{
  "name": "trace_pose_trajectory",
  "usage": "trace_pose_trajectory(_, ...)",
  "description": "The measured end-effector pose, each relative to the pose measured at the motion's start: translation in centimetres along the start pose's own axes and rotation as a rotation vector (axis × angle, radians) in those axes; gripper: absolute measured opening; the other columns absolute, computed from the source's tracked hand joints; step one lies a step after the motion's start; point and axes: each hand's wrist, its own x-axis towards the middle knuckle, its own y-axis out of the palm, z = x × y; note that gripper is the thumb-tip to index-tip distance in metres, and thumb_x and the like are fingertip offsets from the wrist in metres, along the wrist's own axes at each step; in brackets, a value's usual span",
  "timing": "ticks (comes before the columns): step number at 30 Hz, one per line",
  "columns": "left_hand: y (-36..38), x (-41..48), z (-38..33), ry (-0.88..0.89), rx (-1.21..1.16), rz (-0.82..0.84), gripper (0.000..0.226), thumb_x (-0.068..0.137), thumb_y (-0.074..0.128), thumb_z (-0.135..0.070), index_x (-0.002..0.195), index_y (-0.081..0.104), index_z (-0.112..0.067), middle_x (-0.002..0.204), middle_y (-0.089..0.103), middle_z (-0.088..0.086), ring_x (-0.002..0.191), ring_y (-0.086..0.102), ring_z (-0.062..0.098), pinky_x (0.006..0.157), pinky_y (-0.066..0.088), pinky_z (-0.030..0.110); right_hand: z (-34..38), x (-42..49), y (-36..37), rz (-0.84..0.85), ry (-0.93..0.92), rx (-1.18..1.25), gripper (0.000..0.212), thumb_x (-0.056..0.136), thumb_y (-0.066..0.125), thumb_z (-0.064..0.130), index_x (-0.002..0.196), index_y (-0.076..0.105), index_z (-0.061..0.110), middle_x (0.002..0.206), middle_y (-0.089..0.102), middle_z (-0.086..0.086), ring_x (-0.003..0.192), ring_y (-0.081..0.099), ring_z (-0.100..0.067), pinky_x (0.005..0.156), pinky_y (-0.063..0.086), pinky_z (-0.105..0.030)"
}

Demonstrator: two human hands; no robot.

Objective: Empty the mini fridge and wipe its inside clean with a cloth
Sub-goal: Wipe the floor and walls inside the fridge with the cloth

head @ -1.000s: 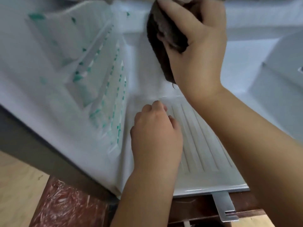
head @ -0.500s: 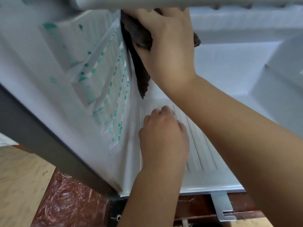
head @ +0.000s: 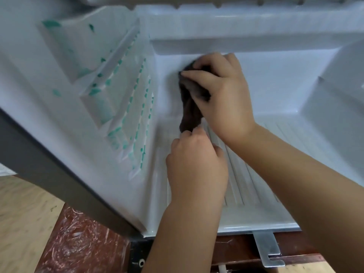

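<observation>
Though limp, cloth in right hand

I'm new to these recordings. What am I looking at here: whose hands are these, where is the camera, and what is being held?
There is no machine here. A person works with bare hands, and the single camera sits on their head, looking forward and down. You are looking into an open mini fridge with a white inside. The right hand presses a dark cloth against the back wall, near the left corner. The cloth's loose end hangs toward the ribbed fridge floor. The left hand, fingers curled, is low over that floor, right at the cloth's end; whether it pinches the cloth is unclear. The left wall carries green marks. Below the fridge, a metal bracket sticks out.
</observation>
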Motion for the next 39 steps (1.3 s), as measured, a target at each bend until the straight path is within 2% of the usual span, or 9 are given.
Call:
trace_pose_trajectory(5,0.1,0.1,0.0,-0.002,-0.014,0.000,0.022,0.095,0.045,-0.022,0.114,0.056,-0.019,0.111,0.057,-0.002,0.103,0.052,0.017,0.082,0.047,0.034,-0.3,-0.9,-2.0,0.096,0.142,0.022,0.023,0.084,0.060,0.011,0.105,0.070,0.009,0.102,0.066,-0.006,0.094,0.058,-0.028,0.080,0.047,-0.033)
trace_pose_trajectory(10,-0.1,0.1,0.2,-0.011,-0.013,0.030,0.019,0.096,0.044,-0.023,0.111,0.054,-0.019,0.112,0.055,-0.003,0.107,0.052,0.017,0.087,0.046,0.035,2.4,2.5,-0.6,-0.109,-0.009,0.163,0.016,0.079,0.066,0.003,0.094,0.068,-0.001,0.099,0.062,-0.017,0.089,0.053,-0.013,0.069,0.048,-0.023)
trace_pose_trajectory(12,-0.1,0.2,0.4,-0.012,-0.011,0.020,0.017,0.096,0.045,-0.023,0.109,0.054,-0.018,0.110,0.056,-0.002,0.105,0.052,0.019,0.085,0.046,0.035,3.1,3.2,0.6,-0.169,-0.036,0.209,0.015,0.078,0.068,0.002,0.093,0.071,0.000,0.092,0.064,-0.016,0.085,0.057,-0.017,0.068,0.047,-0.021)
trace_pose_trajectory(15,-0.3,0.2,0.6,-0.013,-0.013,0.017,0.013,0.095,0.047,-0.022,0.104,0.054,-0.016,0.106,0.058,0.001,0.101,0.054,0.022,0.081,0.047,0.038,3.3,3.1,1.8,-0.188,-0.018,0.226,0.013,0.078,0.067,0.000,0.089,0.073,0.000,0.081,0.061,-0.018,0.070,0.060,-0.027,0.057,0.049,-0.035)
trace_pose_trajectory(20,-0.2,0.2,0.9,-0.012,-0.002,0.013,0.003,0.091,0.050,-0.020,0.093,0.051,-0.018,0.098,0.061,0.002,0.096,0.055,0.026,0.069,0.042,0.034,2.4,2.2,3.5,-0.059,0.026,0.055,0.010,0.069,0.067,-0.002,0.079,0.069,0.001,0.080,0.061,-0.018,0.062,0.058,-0.033,0.041,0.045,-0.037)
trace_pose_trajectory(26,-0.5,0.5,1.6,-0.018,-0.040,-0.016,0.020,0.090,0.050,-0.017,0.107,0.061,-0.017,0.106,0.063,0.000,0.103,0.055,0.023,0.081,0.047,0.036,1.5,0.6,3.7,0.049,-0.009,-0.039,0.011,0.069,0.069,0.004,0.080,0.071,0.003,0.079,0.061,-0.016,0.065,0.059,-0.033,0.042,0.046,-0.034)
trace_pose_trajectory(32,-1.0,0.5,1.8,-0.030,-0.073,-0.032,0.019,0.092,0.050,-0.020,0.108,0.060,-0.016,0.108,0.063,0.003,0.103,0.056,0.024,0.086,0.047,0.041,-1.7,-3.0,1.2,0.197,0.162,-0.026,0.019,0.082,0.064,0.017,0.097,0.072,0.007,0.089,0.060,-0.014,0.073,0.061,-0.032,0.055,0.051,-0.041)
trace_pose_trajectory(35,-0.9,0.5,1.8,-0.016,-0.075,-0.041,0.017,0.092,0.050,-0.019,0.105,0.060,-0.015,0.105,0.064,0.003,0.100,0.057,0.023,0.081,0.048,0.039,-0.8,-1.4,0.6,0.104,0.148,0.033,0.020,0.083,0.064,0.017,0.099,0.072,0.008,0.093,0.062,-0.012,0.080,0.061,-0.025,0.063,0.050,-0.038)
trace_pose_trajectory(39,-0.7,0.4,1.6,-0.018,-0.053,-0.028,0.022,0.095,0.048,-0.022,0.114,0.058,-0.017,0.111,0.062,-0.002,0.102,0.056,0.017,0.074,0.039,0.027,2.8,2.1,1.5,-0.073,0.000,0.154,0.012,0.078,0.066,0.004,0.089,0.071,0.004,0.091,0.063,-0.015,0.079,0.060,-0.024,0.058,0.049,-0.036)
